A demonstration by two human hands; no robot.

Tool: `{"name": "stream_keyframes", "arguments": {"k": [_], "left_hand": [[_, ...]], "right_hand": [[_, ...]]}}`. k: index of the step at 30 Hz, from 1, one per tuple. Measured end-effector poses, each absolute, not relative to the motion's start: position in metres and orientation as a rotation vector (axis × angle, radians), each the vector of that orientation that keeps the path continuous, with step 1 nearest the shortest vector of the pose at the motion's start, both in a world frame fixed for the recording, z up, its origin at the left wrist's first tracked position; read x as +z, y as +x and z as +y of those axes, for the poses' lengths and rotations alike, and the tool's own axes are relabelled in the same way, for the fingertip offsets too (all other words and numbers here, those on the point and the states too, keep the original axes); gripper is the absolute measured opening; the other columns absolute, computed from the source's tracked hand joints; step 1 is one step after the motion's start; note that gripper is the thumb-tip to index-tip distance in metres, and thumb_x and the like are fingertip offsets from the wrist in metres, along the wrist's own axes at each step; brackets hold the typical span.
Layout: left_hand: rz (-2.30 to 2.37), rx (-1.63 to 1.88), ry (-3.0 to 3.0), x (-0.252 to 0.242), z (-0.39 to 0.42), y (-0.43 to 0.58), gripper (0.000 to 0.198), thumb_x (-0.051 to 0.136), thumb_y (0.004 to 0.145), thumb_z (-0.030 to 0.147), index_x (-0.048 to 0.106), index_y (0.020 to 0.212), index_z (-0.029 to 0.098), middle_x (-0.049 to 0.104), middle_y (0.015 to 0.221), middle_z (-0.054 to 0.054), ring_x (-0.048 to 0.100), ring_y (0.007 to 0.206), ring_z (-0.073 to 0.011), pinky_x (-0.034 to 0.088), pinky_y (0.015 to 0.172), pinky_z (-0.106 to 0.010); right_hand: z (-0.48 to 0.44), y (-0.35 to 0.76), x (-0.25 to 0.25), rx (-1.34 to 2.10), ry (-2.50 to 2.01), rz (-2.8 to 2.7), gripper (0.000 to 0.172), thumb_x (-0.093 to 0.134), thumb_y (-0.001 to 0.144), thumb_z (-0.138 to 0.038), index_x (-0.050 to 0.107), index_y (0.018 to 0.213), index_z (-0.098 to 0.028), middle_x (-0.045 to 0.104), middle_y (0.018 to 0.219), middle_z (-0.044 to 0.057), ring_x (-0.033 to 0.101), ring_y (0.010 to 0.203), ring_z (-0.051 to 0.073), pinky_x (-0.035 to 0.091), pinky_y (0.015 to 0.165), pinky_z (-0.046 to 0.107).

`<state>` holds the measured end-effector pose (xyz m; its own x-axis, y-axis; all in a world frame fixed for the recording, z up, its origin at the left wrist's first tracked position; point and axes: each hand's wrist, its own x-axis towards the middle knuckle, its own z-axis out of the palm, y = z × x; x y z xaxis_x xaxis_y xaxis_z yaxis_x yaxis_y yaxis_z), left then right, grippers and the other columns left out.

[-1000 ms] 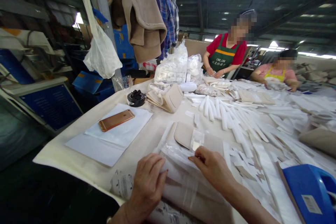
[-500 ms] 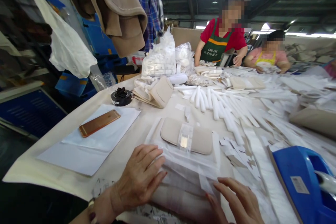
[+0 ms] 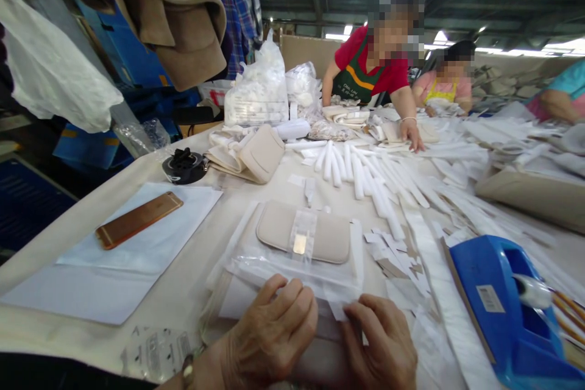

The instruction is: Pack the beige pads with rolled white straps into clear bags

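Note:
A beige flap piece (image 3: 326, 234) with a gold clasp under a clear wrap lies in front of me, on a translucent plastic bag (image 3: 274, 269). Just below it, my left hand (image 3: 276, 329) has its fingers curled closed at the near edge of that plastic. My right hand (image 3: 384, 341) pinches thumb and forefinger together at a small white strip (image 3: 337, 309) on the same edge. Under both hands lies more beige material (image 3: 320, 359) in plastic, mostly covered by them. The exact grip of the left fingertips is hidden.
A phone (image 3: 139, 219) rests on white paper (image 3: 91, 292) at left. Behind are a black tape roll (image 3: 184, 166), folded beige pieces (image 3: 256, 155) and several white rolls (image 3: 351, 164). A blue holder (image 3: 507, 304) stands right. A co-worker (image 3: 372, 67) reaches across the table.
My hands have come closer together, and their spread fingers have closed on the plastic edge. The view has shifted right. The co-worker in red has stretched an arm toward the white rolls.

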<state>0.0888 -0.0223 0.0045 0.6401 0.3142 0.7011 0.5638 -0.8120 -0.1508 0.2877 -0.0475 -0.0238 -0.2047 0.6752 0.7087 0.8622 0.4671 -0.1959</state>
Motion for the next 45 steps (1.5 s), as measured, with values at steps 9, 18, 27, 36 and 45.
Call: {"name": "stream_keyframes", "arguments": {"k": [9, 18, 27, 36, 45], "left_hand": [[-0.783, -0.933, -2.431, 0.003, -0.002, 0.116, 0.034, 0.027, 0.092, 0.007, 0.055, 0.074, 0.011, 0.055, 0.069, -0.007, 0.05, 0.065, -0.0197, 0.038, 0.061, -0.034], [-0.759, -1.065, -2.399, 0.0, -0.004, 0.119, 0.029, 0.033, 0.089, 0.005, 0.057, 0.075, 0.01, 0.058, 0.07, -0.009, 0.052, 0.067, -0.0201, 0.04, 0.061, -0.033], [-0.715, -1.066, -2.443, -0.028, -0.033, 0.104, 0.039, 0.028, 0.089, 0.005, 0.062, 0.107, 0.003, 0.065, 0.105, -0.015, 0.055, 0.11, -0.0253, 0.046, 0.092, -0.037], [-0.994, -1.048, -2.313, -0.034, -0.036, 0.125, 0.041, 0.027, 0.094, 0.011, 0.067, 0.102, 0.006, 0.068, 0.102, -0.012, 0.055, 0.104, -0.0233, 0.031, 0.1, -0.036], [-1.005, -1.146, -2.345, -0.039, -0.029, 0.141, 0.045, 0.021, 0.093, 0.015, 0.065, 0.098, 0.006, 0.066, 0.098, -0.013, 0.056, 0.099, -0.0236, 0.036, 0.093, -0.036]], "right_hand": [[-0.036, 0.268, -0.02, -0.344, -1.518, -1.851, 0.013, 0.047, 0.077, -0.01, 0.043, 0.078, -0.022, 0.047, 0.069, 0.0, 0.046, 0.064, 0.018, 0.037, 0.059, 0.029], [-0.026, 0.26, -0.02, -0.244, -1.69, -1.726, 0.036, 0.039, 0.067, -0.007, 0.042, 0.101, -0.019, 0.048, 0.086, 0.006, 0.05, 0.074, 0.021, 0.048, 0.057, 0.03], [-0.028, 0.264, -0.018, -0.09, -1.615, -1.682, 0.03, 0.041, 0.072, -0.011, 0.044, 0.101, -0.02, 0.052, 0.089, 0.006, 0.055, 0.078, 0.021, 0.051, 0.065, 0.034], [-0.027, 0.269, -0.016, 0.032, -1.618, -1.651, 0.024, 0.04, 0.073, -0.014, 0.048, 0.094, -0.021, 0.055, 0.084, 0.004, 0.058, 0.073, 0.019, 0.049, 0.062, 0.031], [-0.032, 0.276, -0.024, 0.13, -1.497, -1.68, 0.024, 0.045, 0.076, -0.012, 0.05, 0.097, -0.022, 0.053, 0.09, 0.003, 0.058, 0.076, 0.017, 0.051, 0.067, 0.027]]}}
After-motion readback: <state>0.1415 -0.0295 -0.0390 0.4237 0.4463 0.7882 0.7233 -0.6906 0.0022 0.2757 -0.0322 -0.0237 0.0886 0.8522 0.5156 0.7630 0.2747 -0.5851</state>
